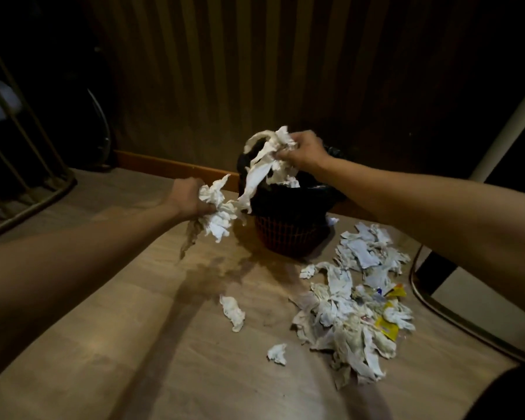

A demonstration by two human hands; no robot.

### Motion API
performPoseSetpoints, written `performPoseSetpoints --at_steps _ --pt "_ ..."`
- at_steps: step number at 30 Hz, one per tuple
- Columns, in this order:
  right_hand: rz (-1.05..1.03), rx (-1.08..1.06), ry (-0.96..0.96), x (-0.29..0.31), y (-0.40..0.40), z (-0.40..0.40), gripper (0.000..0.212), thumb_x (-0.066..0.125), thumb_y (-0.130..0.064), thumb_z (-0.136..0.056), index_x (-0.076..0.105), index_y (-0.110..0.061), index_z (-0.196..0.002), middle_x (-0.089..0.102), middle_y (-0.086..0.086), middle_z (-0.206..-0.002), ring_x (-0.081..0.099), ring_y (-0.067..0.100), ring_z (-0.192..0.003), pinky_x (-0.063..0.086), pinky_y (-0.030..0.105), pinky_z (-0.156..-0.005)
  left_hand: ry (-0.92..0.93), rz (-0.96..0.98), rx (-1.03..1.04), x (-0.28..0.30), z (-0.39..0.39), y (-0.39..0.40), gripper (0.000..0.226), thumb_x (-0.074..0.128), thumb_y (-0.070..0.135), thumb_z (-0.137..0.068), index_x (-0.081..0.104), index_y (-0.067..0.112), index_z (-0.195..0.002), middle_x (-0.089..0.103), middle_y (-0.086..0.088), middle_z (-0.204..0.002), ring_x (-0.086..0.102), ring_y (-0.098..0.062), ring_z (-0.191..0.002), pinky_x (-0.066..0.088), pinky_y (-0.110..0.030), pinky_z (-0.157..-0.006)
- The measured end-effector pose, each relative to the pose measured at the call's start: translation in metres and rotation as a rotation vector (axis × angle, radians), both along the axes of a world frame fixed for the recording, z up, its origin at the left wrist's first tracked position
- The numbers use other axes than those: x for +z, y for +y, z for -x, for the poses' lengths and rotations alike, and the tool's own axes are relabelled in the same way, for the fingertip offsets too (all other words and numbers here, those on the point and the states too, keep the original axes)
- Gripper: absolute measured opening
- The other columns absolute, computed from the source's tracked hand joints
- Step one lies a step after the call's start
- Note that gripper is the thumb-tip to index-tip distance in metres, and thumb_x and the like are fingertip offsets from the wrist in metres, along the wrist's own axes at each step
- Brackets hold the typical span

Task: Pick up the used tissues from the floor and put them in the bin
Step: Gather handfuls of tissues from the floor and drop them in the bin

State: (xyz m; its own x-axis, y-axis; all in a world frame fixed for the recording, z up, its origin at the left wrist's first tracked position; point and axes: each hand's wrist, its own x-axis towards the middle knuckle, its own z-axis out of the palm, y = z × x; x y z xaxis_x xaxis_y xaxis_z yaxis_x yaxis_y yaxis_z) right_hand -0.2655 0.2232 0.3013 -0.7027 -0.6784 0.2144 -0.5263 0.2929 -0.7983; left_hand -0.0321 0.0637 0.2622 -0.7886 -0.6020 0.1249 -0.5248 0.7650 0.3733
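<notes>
A wad of tissues [272, 159] is clenched in the right hand [303, 150] above the bin [288, 219], another wad [219, 207] (beside the bin) in the left hand [188, 195].

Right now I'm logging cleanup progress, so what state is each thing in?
Left hand: shut on a tissue wad, beside the bin.
Right hand: shut on a tissue bunch, above the bin.
Bin: upright, black liner, partly filled.
Tissue pile: on the floor.
Loose tissue: on the floor.
</notes>
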Motion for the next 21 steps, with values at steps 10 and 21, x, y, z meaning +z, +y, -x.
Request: performPoseSetpoints --at_steps 10,21 --pt "0.124 -0.322 -0.061 0.004 0.015 0.058 0.027 0.073 -0.021 -0.084 0.073 -0.018 -0.112 0.074 0.003 -0.107 0.070 0.019 -0.098 0.060 0.039 -0.087 0.229 -0.005 0.077 0.051 0.025 0.015 0.039 0.080 0.032 -0.074 0.068 0.006 -0.099 0.070 -0.014 -0.096 0.065 -0.029 -0.088 0.052 -0.038 -0.073" --pt "0.023 -0.224 -0.150 -0.004 0.029 0.073 0.042 0.073 -0.019 -0.088 0.063 -0.010 -0.128 0.061 0.010 -0.128 0.068 0.024 -0.102 0.064 0.036 -0.068 0.291 -0.117 0.099 0.087 0.111 0.023 0.050 0.081 0.029 -0.076 0.065 0.009 -0.118 0.069 -0.012 -0.116 0.066 -0.027 -0.104 0.055 -0.035 -0.085"
